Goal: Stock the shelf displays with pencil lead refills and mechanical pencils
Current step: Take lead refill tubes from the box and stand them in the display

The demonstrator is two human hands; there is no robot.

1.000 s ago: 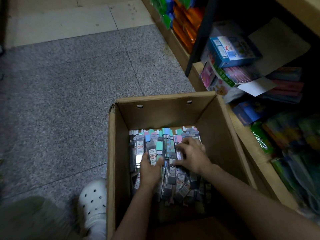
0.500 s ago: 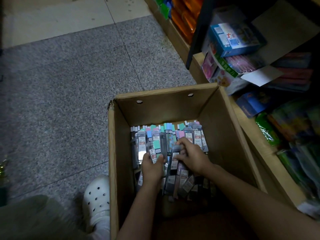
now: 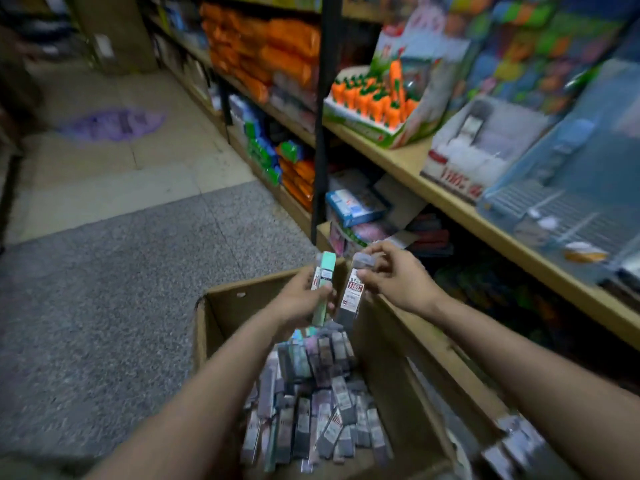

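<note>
Nearest the camera, an open cardboard box (image 3: 221, 306) sits on the floor, its bottom covered with a heap of slim pencil lead refill cases (image 3: 311, 393) in grey, mint and pale pink, lying mostly lengthwise and blurred by motion. Both bare forearms reach over the box. The left hand (image 3: 298, 301) is curled round a mint-green refill case (image 3: 323, 289) held upright, a white label showing on a case beside it in the same grip. The right hand (image 3: 398, 278) pinches a grey clear-capped refill case (image 3: 351, 294) by its top end, so the case hangs just beside the green one; its white label carries red print too blurred to read. Both held cases are above the far edge of the box, clear of the heap. The floor (image 3: 104, 323) under the box is speckled grey stone, giving way farther off to pale beige tiles with a purple patch. To the right runs a wooden shelf (image 3: 450, 199) on a black upright post. On it stand a white display box with unreadable red lettering (image 3: 460, 161), a blue tray (image 3: 561, 188), and a green-and-white display of orange carrot-shaped items (image 3: 374, 102). Beneath, a blue-and-white carton (image 3: 353, 204) lies among dim packets. Farthest back, orange packets (image 3: 277, 53) fill the shelves along the aisle.
</note>
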